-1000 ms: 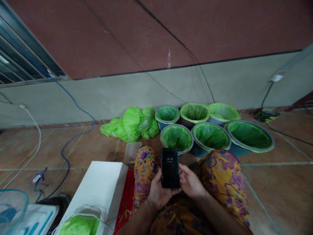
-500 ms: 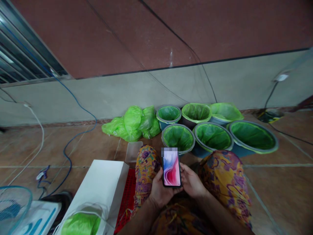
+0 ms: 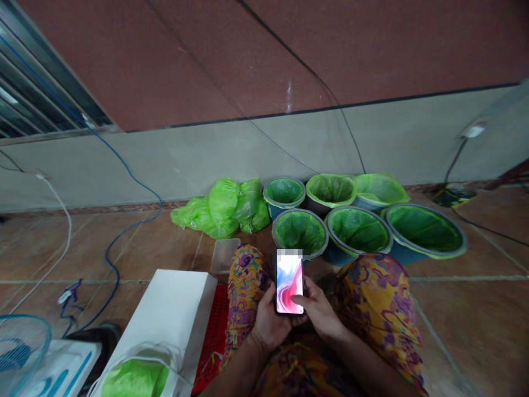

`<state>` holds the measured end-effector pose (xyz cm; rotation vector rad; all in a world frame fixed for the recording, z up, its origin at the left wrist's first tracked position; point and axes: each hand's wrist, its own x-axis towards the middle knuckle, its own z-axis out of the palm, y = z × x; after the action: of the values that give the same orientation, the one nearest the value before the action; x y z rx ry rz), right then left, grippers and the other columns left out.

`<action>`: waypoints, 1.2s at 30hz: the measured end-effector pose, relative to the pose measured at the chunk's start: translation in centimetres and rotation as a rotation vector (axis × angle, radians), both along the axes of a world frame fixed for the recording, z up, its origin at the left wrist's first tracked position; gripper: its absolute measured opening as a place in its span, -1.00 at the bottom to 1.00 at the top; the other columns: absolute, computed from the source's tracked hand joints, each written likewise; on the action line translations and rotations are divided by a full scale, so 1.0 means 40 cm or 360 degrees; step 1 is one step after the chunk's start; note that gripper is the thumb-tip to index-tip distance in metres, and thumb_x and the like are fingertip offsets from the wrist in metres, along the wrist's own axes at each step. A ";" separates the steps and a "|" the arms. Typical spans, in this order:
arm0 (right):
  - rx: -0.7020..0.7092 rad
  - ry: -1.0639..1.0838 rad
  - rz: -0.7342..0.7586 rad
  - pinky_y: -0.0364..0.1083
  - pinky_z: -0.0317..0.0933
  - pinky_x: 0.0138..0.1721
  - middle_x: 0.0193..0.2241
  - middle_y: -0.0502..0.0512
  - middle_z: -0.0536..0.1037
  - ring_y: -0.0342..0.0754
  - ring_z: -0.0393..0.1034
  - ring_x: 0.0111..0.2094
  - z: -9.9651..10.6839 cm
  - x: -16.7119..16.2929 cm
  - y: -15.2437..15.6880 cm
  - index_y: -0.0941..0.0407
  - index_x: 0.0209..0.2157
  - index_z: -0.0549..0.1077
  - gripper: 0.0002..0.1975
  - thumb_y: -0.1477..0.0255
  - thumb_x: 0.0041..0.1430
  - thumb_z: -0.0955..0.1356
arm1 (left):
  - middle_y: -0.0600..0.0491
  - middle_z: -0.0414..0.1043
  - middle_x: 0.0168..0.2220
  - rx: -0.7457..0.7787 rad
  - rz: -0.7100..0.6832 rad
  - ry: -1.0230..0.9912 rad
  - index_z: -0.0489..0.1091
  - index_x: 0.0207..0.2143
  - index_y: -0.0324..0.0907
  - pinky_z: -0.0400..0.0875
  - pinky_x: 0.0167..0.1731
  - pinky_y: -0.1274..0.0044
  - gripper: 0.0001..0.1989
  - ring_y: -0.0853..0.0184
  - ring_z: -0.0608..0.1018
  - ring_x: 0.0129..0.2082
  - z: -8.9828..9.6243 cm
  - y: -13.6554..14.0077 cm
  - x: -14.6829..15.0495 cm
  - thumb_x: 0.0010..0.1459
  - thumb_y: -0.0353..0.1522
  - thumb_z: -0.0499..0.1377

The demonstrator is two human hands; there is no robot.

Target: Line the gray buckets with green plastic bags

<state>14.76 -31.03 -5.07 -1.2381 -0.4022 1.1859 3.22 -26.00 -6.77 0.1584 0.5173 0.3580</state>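
Note:
A lit smartphone (image 3: 289, 280) with a swirl of pink and blue on its screen is held upright between my knees. My left hand (image 3: 270, 320) is closed around its left side and lower back. At the right edge, my right hand (image 3: 320, 307) grips the phone too, its thumb lying over the lower part of the screen. The fingers behind the phone are partly hidden. Patterned yellow and purple trousers (image 3: 376, 309) cover my legs on both sides.
Several bins (image 3: 300, 234) lined with green bags stand by the wall, beside tied green bags (image 3: 225, 207). A clear plastic box (image 3: 225, 256) lies before my left knee. Left are a white box (image 3: 165, 309), a red crate (image 3: 212, 325), a blue cable (image 3: 119, 237) and a fan (image 3: 25, 353).
My right thumb has moved left from the phone's edge onto its screen. The screen looks brighter. My left hand keeps its hold, and the view has shifted slightly.

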 end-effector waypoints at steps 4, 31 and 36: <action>-0.0050 0.0189 -0.0154 -0.04 0.29 -0.18 -0.21 0.08 0.59 0.03 0.45 -0.19 -0.003 -0.004 0.013 0.09 -0.16 0.48 -0.61 0.17 0.00 0.41 | -0.12 0.52 -0.17 -0.0007 0.0007 -0.0015 0.39 -0.02 -0.28 0.35 -0.23 0.32 -0.45 0.15 0.52 -0.20 0.001 -0.001 -0.001 0.21 -0.03 -0.03; -0.0172 -0.0285 -0.0432 -0.08 0.29 -0.30 -0.25 0.06 0.58 -0.03 0.41 -0.31 -0.003 0.053 -0.036 0.04 -0.19 0.53 -0.61 0.15 -0.06 0.45 | -0.21 0.47 -0.08 -0.0027 0.0035 -0.0058 0.35 0.04 -0.33 0.36 -0.20 0.33 -0.39 0.14 0.51 -0.15 0.024 0.003 -0.003 0.23 -0.03 -0.07; -0.0171 -0.0413 -0.0408 -0.05 0.28 -0.21 -0.24 0.09 0.58 0.01 0.41 -0.26 -0.022 0.044 -0.045 0.05 -0.22 0.55 -0.62 0.13 -0.04 0.43 | -0.19 0.48 -0.10 -0.0027 0.0031 -0.0048 0.37 0.02 -0.33 0.36 -0.20 0.32 -0.42 0.13 0.50 -0.14 0.016 0.003 -0.004 0.23 -0.04 -0.07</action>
<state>16.50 -32.83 -5.95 -1.4959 -0.3610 0.8404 3.07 -25.87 -6.13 0.1314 0.4920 0.3747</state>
